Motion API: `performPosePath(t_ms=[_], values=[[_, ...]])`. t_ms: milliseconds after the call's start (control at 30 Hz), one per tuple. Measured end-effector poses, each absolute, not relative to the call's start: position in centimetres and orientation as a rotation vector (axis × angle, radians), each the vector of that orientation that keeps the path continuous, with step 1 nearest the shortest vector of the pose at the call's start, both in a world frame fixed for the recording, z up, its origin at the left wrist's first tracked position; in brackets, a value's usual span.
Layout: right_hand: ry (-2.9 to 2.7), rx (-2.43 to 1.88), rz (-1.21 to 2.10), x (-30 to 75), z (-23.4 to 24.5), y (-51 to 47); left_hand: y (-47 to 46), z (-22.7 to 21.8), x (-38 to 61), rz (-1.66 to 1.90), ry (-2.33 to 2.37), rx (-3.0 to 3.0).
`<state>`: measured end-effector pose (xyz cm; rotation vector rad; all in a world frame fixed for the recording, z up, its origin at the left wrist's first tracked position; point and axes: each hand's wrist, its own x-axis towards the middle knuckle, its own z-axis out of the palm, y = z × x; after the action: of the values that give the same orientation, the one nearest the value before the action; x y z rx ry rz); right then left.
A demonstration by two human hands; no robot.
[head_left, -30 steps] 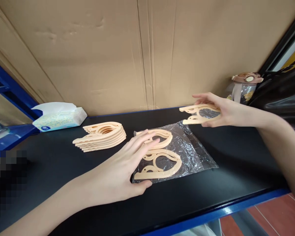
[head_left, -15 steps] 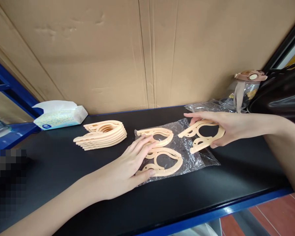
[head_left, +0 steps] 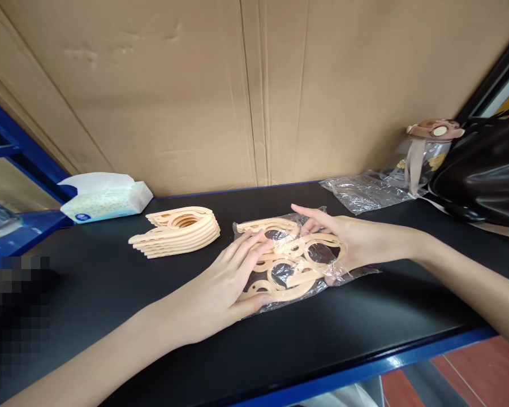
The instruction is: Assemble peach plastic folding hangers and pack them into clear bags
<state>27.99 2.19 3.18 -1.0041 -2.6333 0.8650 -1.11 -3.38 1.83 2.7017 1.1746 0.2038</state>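
A clear plastic bag (head_left: 362, 273) lies on the black tabletop with peach-coloured folded hangers (head_left: 294, 293) inside it. My left hand (head_left: 227, 285) rests flat over the left end of the bag, fingers spread across the hangers. Another folded hanger (head_left: 302, 277) is gripped at its curved end by my right hand (head_left: 350, 243), thumb below, index finger stretched out above. This hanger overlaps the bagged ones, and shiny film shows over it and around my right fingers. To the left stands a neat stack of matching hangers (head_left: 195, 236).
At the back left is a tissue pack (head_left: 110, 204). A second clear bag (head_left: 360, 192) lies at the back right beside a strapped water bottle (head_left: 435, 150) and a black bag (head_left: 487, 164). Cardboard (head_left: 173, 96) walls the rear; a blue edge (head_left: 365, 370) runs along the front.
My right hand has moved left with its hanger, from the bag's right end into the plastic over the other hangers. My left hand has stayed in place.
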Motion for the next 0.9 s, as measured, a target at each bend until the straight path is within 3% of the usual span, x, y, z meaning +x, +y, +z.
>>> performPosePath(t_ms=[200,433,900], values=[[-2.664,-1.033,0.893,28.5,3.6,2.4,-3.0,3.6,-1.2,0.34,1.168,2.83],[-2.714,-1.071,1.09,29.4,5.1,2.5,-3.0,5.7,-3.3,-0.105,1.326,2.554],[-2.493,-0.745,1.214,27.0,1.7,2.7,-2.2,6.0,-3.0,-0.165,1.22,2.283]])
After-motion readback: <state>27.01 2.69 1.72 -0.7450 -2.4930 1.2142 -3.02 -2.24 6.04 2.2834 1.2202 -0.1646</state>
